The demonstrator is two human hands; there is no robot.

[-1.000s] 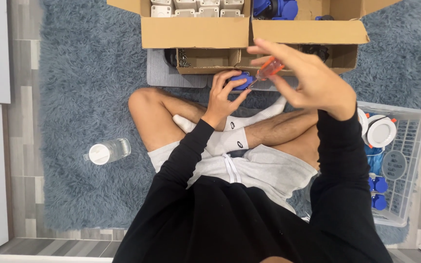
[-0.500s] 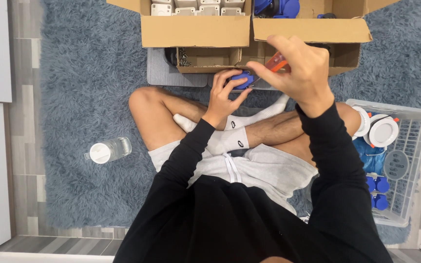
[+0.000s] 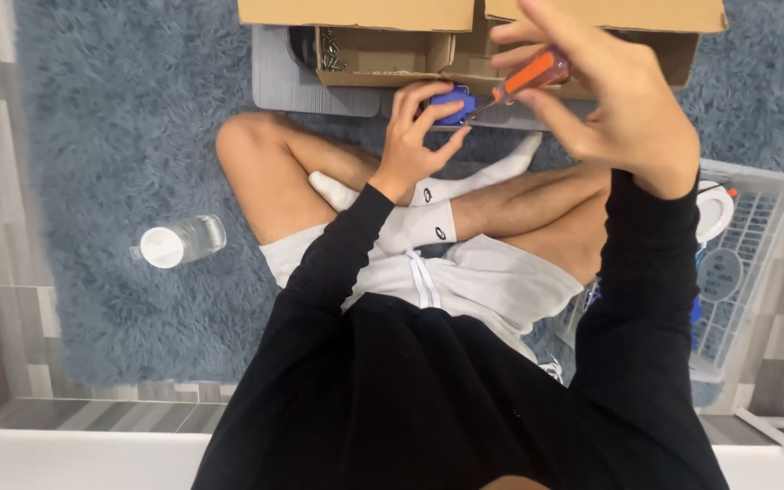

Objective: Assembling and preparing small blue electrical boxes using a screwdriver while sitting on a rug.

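Over the crossed legs on the rug, the left hand pinches a small blue part while the right hand grips an orange-handled screwdriver against it, whose tip could slip toward the fingers.

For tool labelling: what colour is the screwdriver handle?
Orange; the screwdriver in the right hand shows best in the head view.
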